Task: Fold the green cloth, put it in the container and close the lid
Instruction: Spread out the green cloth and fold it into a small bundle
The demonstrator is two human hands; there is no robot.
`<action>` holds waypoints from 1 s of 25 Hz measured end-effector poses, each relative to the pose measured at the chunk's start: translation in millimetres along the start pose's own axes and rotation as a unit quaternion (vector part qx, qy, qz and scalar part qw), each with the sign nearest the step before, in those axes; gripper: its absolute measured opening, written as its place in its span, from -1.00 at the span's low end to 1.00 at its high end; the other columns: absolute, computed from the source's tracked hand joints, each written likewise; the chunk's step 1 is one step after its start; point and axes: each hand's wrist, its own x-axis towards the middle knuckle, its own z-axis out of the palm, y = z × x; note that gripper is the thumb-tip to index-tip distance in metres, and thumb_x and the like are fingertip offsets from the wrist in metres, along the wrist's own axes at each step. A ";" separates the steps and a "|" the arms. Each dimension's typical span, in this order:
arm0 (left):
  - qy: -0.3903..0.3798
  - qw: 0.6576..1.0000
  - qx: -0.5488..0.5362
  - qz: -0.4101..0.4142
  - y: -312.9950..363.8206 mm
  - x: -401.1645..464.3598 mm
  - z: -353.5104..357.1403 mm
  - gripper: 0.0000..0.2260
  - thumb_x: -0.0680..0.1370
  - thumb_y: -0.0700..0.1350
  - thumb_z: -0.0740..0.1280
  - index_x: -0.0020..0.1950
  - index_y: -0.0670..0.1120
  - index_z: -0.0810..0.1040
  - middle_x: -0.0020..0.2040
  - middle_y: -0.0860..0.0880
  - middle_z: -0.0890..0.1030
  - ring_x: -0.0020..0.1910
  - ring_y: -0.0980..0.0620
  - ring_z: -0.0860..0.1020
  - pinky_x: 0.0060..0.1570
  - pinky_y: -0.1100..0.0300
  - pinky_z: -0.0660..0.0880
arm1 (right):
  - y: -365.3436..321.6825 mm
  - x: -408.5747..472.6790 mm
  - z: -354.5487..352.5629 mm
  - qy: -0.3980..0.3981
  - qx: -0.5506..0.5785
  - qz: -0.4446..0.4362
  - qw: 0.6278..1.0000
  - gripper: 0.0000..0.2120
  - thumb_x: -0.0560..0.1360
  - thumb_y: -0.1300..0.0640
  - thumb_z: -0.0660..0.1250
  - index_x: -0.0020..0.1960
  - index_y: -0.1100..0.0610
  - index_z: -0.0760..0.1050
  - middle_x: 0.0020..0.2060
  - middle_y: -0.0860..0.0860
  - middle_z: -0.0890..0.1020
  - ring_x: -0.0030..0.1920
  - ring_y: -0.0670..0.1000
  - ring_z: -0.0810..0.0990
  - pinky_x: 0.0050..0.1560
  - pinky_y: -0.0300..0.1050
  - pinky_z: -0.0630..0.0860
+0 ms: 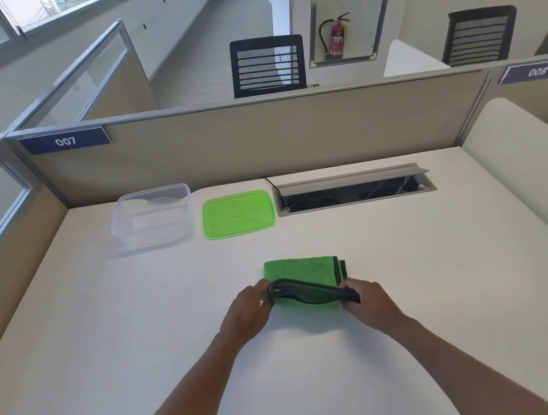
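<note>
The green cloth [299, 271] with a black hem lies folded into a small rectangle on the white desk, in the middle of the head view. My left hand [249, 308] pinches its near-left corner, and my right hand [368, 299] pinches the near-right corner; between them the near edge is lifted off the desk. The clear plastic container [153, 218] stands open at the back left. Its green lid [238, 213] lies flat on the desk just right of it.
An open cable tray [353, 190] is set into the desk at the back right. A beige partition [257, 140] with a "007" label closes off the far edge, and another runs along the left side. Two office chairs stand beyond it.
</note>
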 end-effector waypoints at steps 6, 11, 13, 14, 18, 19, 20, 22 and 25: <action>0.047 0.994 -0.047 -0.085 8.8 19.5 0.2 -0.72 0.62 -0.01 0.21 -0.26 -0.03 0.26 -0.40 0.04 0.40 -0.39 -0.01 0.35 -0.38 0.10 0.26 | 2.3 34.2 -11.2 0.055 0.129 0.094 0.986 -0.79 0.45 0.03 0.42 0.04 0.06 0.53 -0.15 -0.01 0.65 -0.14 -0.01 0.60 -0.16 -0.11 0.48; 0.076 0.985 -0.068 -0.141 13.1 30.6 3.8 -0.67 0.60 -0.01 0.23 -0.31 -0.06 0.24 -0.41 0.03 0.39 -0.40 -0.01 0.32 -0.39 0.09 0.23 | -10.1 59.2 -7.4 0.099 0.155 0.113 0.976 -0.77 0.51 0.00 0.36 0.11 0.07 0.49 -0.07 -0.02 0.63 -0.07 -0.03 0.58 -0.21 -0.23 0.43; 0.079 0.982 -0.064 -0.162 12.8 35.1 5.4 -0.67 0.59 -0.02 0.22 -0.33 -0.06 0.25 -0.41 0.02 0.39 -0.38 -0.05 0.35 -0.38 0.08 0.24 | -10.9 70.2 -4.3 0.115 0.161 0.127 0.972 -0.74 0.50 -0.04 0.36 0.11 0.07 0.48 -0.07 -0.01 0.63 -0.07 -0.01 0.59 -0.20 -0.16 0.45; 0.078 0.981 -0.058 -0.170 12.5 36.5 6.9 -0.67 0.59 -0.02 0.21 -0.34 -0.06 0.25 -0.41 0.02 0.40 -0.37 -0.08 0.38 -0.37 0.07 0.26 | -11.4 74.5 -3.7 0.122 0.159 0.133 0.971 -0.73 0.49 -0.05 0.37 0.10 0.06 0.48 -0.08 0.00 0.63 -0.07 0.00 0.59 -0.18 -0.12 0.46; 0.082 0.970 -0.052 -0.222 9.6 44.1 13.9 -0.70 0.57 -0.01 0.17 -0.32 -0.11 0.30 -0.37 -0.04 0.46 -0.29 -0.18 0.52 -0.30 0.01 0.44 | -11.9 90.2 1.0 0.134 0.133 0.156 0.970 -0.68 0.47 -0.12 0.36 0.09 0.06 0.45 -0.12 -0.01 0.62 -0.10 0.05 0.60 -0.11 -0.02 0.51; 0.086 0.967 -0.049 -0.234 11.3 45.2 15.8 -0.71 0.57 -0.01 0.16 -0.30 -0.12 0.31 -0.35 -0.05 0.47 -0.27 -0.18 0.50 -0.28 0.01 0.45 | -11.6 91.4 2.3 0.133 0.116 0.162 0.971 -0.67 0.48 -0.14 0.35 0.10 0.06 0.44 -0.13 0.00 0.62 -0.11 0.07 0.59 -0.13 -0.02 0.51; 0.089 0.964 -0.044 -0.247 14.0 46.2 17.7 -0.72 0.57 -0.01 0.15 -0.29 -0.11 0.32 -0.32 -0.05 0.48 -0.26 -0.17 0.49 -0.27 0.01 0.42 | -10.3 91.9 3.4 0.128 0.093 0.169 0.973 -0.66 0.48 -0.15 0.33 0.10 0.06 0.43 -0.14 -0.01 0.60 -0.12 0.08 0.58 -0.15 -0.03 0.48; 0.093 0.959 -0.023 -0.268 20.6 48.3 20.8 -0.74 0.59 0.01 0.11 -0.24 -0.10 0.35 -0.21 -0.08 0.53 -0.19 -0.17 0.49 -0.23 0.04 0.40 | -6.1 92.2 7.0 0.122 0.042 0.181 0.975 -0.65 0.50 -0.16 0.29 0.11 0.08 0.40 -0.14 -0.03 0.57 -0.13 0.09 0.54 -0.17 -0.05 0.42; 0.094 0.950 0.019 -0.297 29.5 51.7 25.9 -0.70 0.62 0.05 0.05 -0.02 -0.14 0.43 0.01 -0.14 0.58 -0.02 -0.22 0.55 -0.09 0.01 0.41 | -6.4 92.2 13.2 0.140 -0.015 0.186 0.972 -0.66 0.54 -0.13 0.25 0.11 0.12 0.39 -0.11 -0.01 0.54 -0.14 0.10 0.50 -0.16 -0.05 0.39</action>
